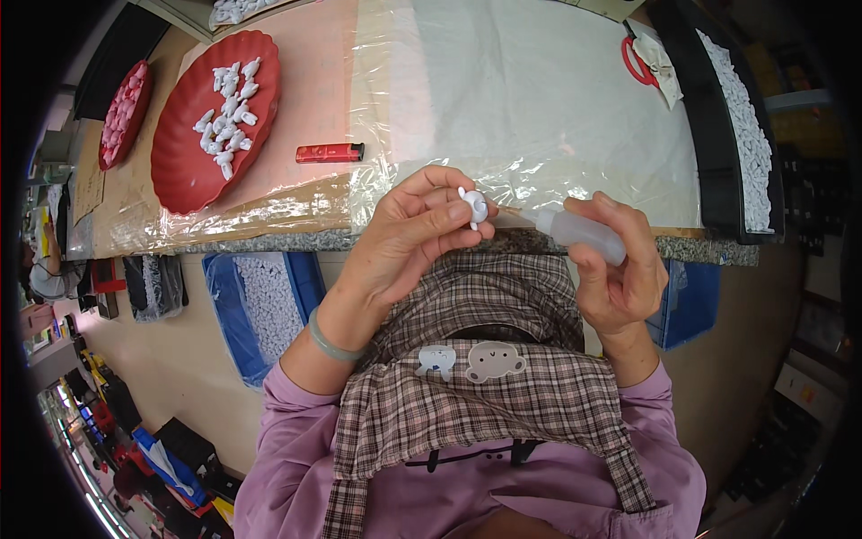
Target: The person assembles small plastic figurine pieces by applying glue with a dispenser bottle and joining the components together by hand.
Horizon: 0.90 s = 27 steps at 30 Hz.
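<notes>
Between the thumb and fingers of my left hand point(415, 229) is a small white figurine part point(477, 207), rounded with little projections. My right hand point(621, 265) is closed around a translucent squeeze bottle point(585, 235). The bottle lies nearly level, its thin nozzle pointing left at the white part. Whether the tip touches the part, I cannot tell. Both hands are over the table's near edge. On the table to the left, a red scalloped plate point(171, 171) carries several similar white figurine pieces point(224, 148).
A red lighter point(330, 153) lies on the plastic-covered table point(530, 99). Farther left is a red dish of pink pieces point(124, 117). On the right are red-handled scissors point(638, 65) and a black tray point(718, 135) of white pieces. Blue bins point(310, 278) stand below the table.
</notes>
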### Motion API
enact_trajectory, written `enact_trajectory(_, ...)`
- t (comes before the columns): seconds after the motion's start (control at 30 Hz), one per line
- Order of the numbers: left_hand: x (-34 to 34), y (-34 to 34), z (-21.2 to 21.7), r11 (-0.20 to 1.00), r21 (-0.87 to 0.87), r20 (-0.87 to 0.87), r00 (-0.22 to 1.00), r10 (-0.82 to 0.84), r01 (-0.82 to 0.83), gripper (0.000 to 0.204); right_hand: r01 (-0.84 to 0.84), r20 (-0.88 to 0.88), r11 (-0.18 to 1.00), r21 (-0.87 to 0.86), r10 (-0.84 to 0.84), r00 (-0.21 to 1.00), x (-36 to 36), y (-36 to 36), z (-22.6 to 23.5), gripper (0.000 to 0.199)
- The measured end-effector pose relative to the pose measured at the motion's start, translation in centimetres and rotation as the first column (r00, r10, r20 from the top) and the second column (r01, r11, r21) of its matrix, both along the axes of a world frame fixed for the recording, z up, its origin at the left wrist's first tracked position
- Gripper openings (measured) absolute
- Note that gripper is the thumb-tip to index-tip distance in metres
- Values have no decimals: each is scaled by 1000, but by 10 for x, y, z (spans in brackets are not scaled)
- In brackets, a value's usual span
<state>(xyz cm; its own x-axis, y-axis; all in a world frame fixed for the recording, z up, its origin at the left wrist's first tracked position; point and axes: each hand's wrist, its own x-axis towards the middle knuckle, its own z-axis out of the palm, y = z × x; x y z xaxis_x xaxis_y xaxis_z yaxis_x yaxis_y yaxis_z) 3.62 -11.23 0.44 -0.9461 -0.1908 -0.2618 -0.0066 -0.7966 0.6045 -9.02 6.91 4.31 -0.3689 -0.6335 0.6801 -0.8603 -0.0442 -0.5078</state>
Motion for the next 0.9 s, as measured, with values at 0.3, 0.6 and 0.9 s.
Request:
enact_trajectory(0.3, 0, -1, -2, 999, -26, -10, 999, 31, -31, 17, -11, -39, 1000, 7, 12, 999, 1, 0, 0, 38)
enact_trajectory(0.6, -1, -2, -1, 997, -68, 41, 999, 35, -32, 27, -42, 120, 999, 24, 39, 992, -5, 0, 3, 39)
enact_trajectory(0.9, 2, -6, -2, 994, -43, -26, 994, -105, 104, 32, -143, 259, 989, -30, 146, 955, -16, 0, -2, 37)
